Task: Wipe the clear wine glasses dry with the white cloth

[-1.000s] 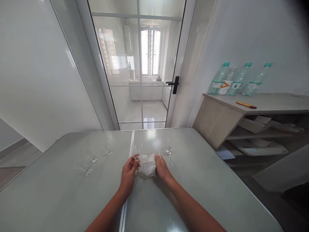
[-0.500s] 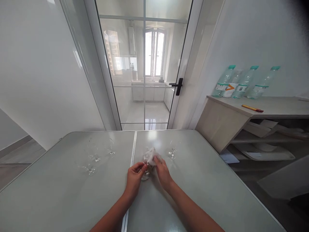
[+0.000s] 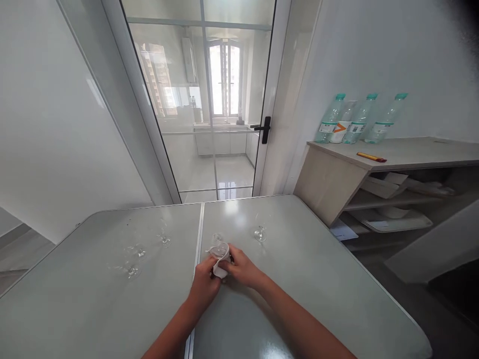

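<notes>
Just right of the table's seam, a clear stemmed glass is in my hands, tilted, with its far end pointing away from me. A white cloth is wrapped about its near, round part. My left hand is closed on the glass from the left, its fingertips partly hidden. My right hand pinches the cloth against the glass from the right. Farther off on the right stands another stemmed glass.
Several clear stemmed glasses are on the left half of the grey table. A shelf unit adjoins on the right, bearing plastic bottles and a yellow-red stick. Beyond the table is a glass door.
The glass has tipped from roughly upright to tilted. My right hand has come down with the cloth, now wrapped around the glass's near part. The view has turned slightly right.
</notes>
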Available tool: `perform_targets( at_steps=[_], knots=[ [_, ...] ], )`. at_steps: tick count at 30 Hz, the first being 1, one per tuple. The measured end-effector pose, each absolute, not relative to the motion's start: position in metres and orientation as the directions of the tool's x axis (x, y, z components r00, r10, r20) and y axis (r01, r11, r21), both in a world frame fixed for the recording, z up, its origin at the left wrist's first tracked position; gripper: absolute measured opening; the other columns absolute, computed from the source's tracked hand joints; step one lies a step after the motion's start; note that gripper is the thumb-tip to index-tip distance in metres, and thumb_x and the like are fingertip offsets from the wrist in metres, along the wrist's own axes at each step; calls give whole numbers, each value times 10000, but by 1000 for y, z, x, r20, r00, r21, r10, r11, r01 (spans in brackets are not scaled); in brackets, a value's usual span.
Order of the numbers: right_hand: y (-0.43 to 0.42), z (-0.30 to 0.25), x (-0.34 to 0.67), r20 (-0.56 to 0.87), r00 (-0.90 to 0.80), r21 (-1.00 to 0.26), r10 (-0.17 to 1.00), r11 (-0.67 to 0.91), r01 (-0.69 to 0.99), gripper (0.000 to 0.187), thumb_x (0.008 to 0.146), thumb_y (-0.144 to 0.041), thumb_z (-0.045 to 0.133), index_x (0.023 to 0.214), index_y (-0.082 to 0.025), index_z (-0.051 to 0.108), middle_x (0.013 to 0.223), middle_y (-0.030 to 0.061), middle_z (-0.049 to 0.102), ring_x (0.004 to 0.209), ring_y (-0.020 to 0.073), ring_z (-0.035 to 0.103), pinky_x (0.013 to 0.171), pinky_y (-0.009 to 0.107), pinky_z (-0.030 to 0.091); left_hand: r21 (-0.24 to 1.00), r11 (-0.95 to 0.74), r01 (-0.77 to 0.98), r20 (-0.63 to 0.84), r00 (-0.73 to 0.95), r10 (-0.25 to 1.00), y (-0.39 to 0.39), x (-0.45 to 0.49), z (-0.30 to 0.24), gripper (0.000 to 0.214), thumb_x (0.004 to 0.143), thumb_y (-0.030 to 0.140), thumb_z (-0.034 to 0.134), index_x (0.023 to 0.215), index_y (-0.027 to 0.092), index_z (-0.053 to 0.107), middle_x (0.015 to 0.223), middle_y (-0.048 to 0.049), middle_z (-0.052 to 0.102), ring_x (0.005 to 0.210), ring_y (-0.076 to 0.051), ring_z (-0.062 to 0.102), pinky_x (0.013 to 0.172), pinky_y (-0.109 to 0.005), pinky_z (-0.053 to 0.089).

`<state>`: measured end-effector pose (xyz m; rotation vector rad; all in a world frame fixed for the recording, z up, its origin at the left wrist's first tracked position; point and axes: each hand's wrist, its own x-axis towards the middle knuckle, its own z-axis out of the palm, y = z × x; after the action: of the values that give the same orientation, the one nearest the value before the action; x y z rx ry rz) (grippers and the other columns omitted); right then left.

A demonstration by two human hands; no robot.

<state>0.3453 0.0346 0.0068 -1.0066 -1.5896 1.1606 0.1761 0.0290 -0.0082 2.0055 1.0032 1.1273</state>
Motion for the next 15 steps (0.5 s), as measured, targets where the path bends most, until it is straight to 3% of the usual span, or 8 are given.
perform_targets(
  at_steps=[2,5,8,12,15],
  knots=[
    [35,3,343,194,-221,-965,956,227,134,192,871,-315,679,1006,-180,657,963,35,679,867,196,580,784,294,458,786,-524,328,411,357,839,31,172,-7,208,875,162,566,998,209,727,992,-66,724,896,-220,664,798,-317,518],
    [37,-2,340,205,-161,-961,965,229,154,218,913,-365,647,1021,-179,683,955,35,702,856,191,580,780,285,448,854,-416,312,393,136,909,36,167,-6,175,923,295,599,1057,210,673,1029,-59,705,877,-202,655,789,-308,513],
    [36,-3,339,149,-240,-981,959,173,82,293,890,-455,687,955,-170,705,857,16,687,772,169,549,725,267,427,937,-313,157,312,28,950,39,167,-2,416,901,430,665,1254,218,607,1226,-101,686,1053,-238,664,890,-342,524],
    [30,0,338,-58,-468,-950,882,-193,-246,435,802,-584,753,885,-160,706,751,-2,631,671,130,507,669,243,397,980,-192,-49,198,168,966,37,173,3,533,864,495,714,1293,195,621,1302,-155,688,1196,-305,649,985,-402,526],
    [26,1,338,-149,-510,-872,847,-356,-335,478,692,-594,838,785,-149,689,692,2,611,610,119,500,624,238,382,981,-85,-177,119,196,973,36,174,3,567,844,494,743,1298,178,616,1309,-179,689,1177,-317,673,977,-417,547]
  ],
)
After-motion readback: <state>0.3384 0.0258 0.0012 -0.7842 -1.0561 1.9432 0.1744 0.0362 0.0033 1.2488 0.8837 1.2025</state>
